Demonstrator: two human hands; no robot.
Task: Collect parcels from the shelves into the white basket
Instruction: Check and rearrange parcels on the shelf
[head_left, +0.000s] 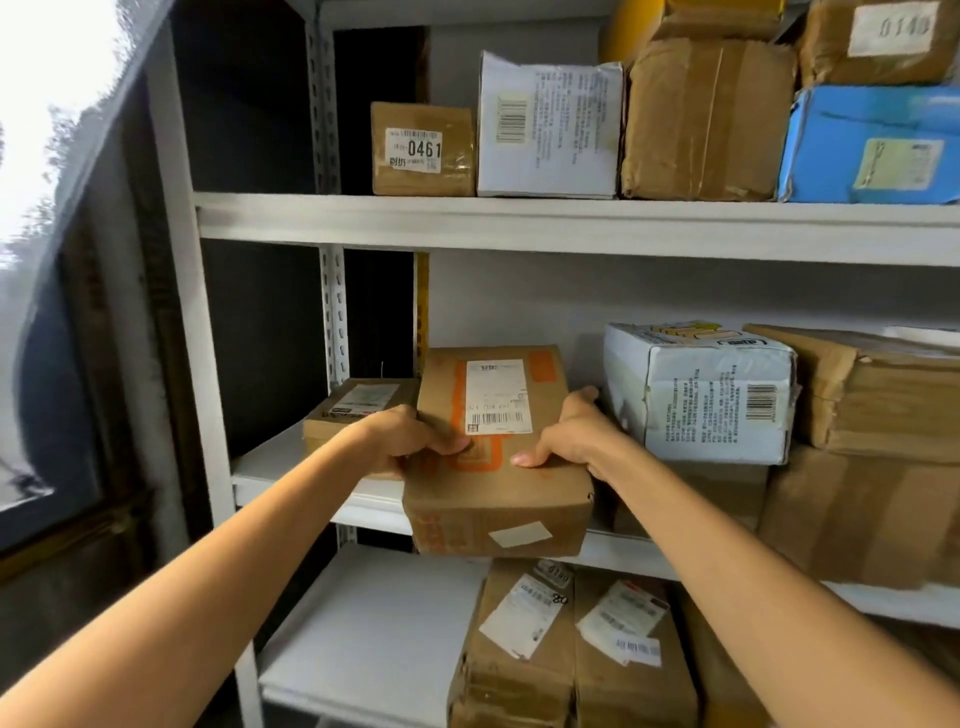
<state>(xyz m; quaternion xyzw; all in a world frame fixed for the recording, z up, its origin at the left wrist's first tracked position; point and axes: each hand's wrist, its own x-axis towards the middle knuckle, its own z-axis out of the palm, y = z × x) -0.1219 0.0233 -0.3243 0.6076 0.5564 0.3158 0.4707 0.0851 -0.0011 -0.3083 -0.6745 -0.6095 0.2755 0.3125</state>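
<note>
"Filling the frame, what is standing there?"

"A white metal shelving unit (519, 223) is spanning the whole view, and parcels are sitting on three of its boards. A blue parcel (872, 145) and a white box (548, 127) are resting on the upper board, with a brown box marked 0461 (423, 149) sitting at the left end of that row."

"Where is the parcel being collected?"

"A brown box with orange tape (493, 493) is sitting at the front of the middle board, its near end jutting past the edge. I cannot tell whether it is resting there or being lifted. A white carton (701, 395) is standing just beside it on the right, and a small flat box (353, 410) is lying just beside it on the left."

"What are the hands doing?"

"Both are gripping it. The left hand (402, 439) is curling round its left edge, thumb pressing on top. The right hand (569, 436) is clasping its right edge likewise. A white shipping label (497, 397) is showing between them."
</note>
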